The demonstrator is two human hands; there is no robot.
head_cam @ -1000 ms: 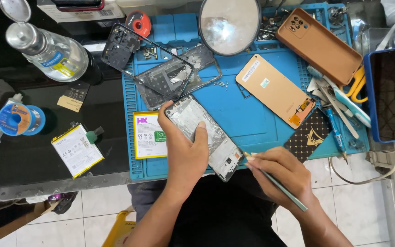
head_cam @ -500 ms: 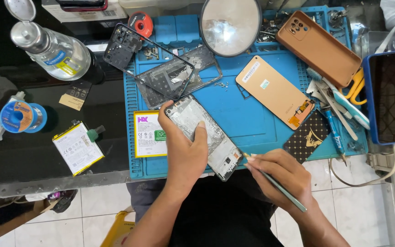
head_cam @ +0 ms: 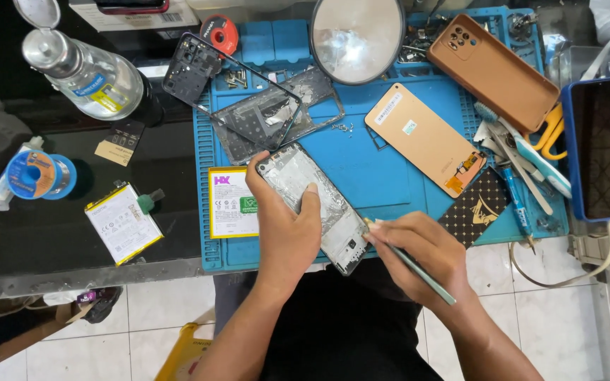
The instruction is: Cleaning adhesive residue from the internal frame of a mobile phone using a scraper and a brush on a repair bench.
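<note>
My left hand (head_cam: 285, 227) grips an opened phone frame (head_cam: 323, 206), silver inside, tilted over the front edge of the blue work mat (head_cam: 361, 166). My right hand (head_cam: 425, 255) holds a thin green-handled tool (head_cam: 418, 264) like a pen, its tip touching the lower right edge of the phone frame. A tan display panel (head_cam: 425, 137) lies on the mat to the right. A black phone back frame (head_cam: 238, 88) and a grey inner plate (head_cam: 287, 116) lie at the mat's upper left.
A round magnifier lamp (head_cam: 358, 39) hangs over the mat's top. A brown phone case (head_cam: 492, 70), a blue-cased phone (head_cam: 605, 148) and hand tools (head_cam: 524, 162) sit right. Left on the black table: a clear bottle (head_cam: 90, 74), a solder spool (head_cam: 37, 175), a battery (head_cam: 121, 222).
The view has shifted slightly; my hands, the phone frame and the tool stay in nearly the same place.
</note>
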